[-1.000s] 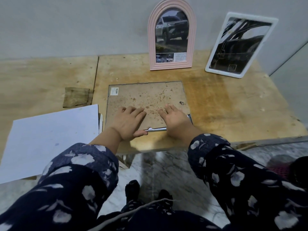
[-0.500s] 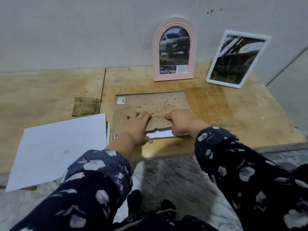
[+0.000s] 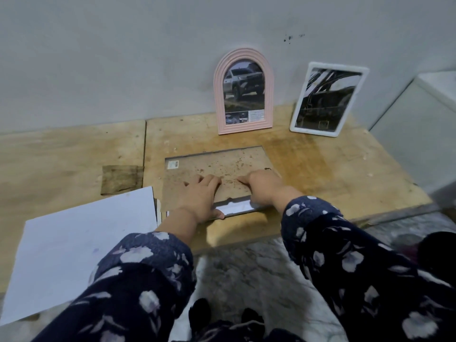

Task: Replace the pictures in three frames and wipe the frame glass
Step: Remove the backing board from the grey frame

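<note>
Pressing flat on the speckled brown backing board of the face-down rectangular frame, left hand and right hand, fingers extended, gripping nothing, likely seating it. Beyond fingertips: 2 finished frames, pink arched frame, white rectangular frame, leaning against wall.

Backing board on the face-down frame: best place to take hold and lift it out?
Probably the near edge of the backing board, coming from the table's front side. A notch there, between the left hand and right hand, exposes the light sheet beneath, so fingertips could hook under. The board lies flat; its other edges sit flush in the frame.
</note>
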{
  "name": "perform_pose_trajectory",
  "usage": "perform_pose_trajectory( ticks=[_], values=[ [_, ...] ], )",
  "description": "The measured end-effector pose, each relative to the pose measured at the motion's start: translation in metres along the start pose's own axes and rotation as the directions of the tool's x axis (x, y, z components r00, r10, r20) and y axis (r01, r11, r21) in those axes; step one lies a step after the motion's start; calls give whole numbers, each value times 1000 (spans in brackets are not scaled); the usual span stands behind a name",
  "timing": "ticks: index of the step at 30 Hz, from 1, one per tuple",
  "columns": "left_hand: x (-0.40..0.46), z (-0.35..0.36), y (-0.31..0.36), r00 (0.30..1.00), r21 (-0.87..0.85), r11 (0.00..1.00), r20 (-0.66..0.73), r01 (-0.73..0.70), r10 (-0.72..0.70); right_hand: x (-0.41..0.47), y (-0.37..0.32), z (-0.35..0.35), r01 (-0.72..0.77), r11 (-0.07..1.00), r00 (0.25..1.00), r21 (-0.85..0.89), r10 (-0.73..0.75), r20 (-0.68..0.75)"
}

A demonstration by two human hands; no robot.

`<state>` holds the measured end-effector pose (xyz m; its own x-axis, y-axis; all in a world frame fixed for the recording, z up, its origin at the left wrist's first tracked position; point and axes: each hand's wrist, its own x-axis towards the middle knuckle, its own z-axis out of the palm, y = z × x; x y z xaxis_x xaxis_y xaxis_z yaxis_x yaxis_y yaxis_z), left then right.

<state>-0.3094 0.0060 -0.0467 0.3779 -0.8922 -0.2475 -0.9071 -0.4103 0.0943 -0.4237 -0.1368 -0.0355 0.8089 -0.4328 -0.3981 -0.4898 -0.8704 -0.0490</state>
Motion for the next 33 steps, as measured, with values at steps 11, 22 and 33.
perform_pose_trajectory(
  ticks=[11,22,33],
  values=[
    [-5,15,-8,997,69,995,-28,-65,67,-12,-4,22,-24,999,995,46,28,-94],
    [3,-49,-32,986,220,965,-44,-146,160,-12,-9,-24,-58,998,971,-2,56,-231],
    [33,-154,-12,961,290,931,-99,-220,257,-30,11,-99,-200,971,905,134,235,-354]
  ],
)
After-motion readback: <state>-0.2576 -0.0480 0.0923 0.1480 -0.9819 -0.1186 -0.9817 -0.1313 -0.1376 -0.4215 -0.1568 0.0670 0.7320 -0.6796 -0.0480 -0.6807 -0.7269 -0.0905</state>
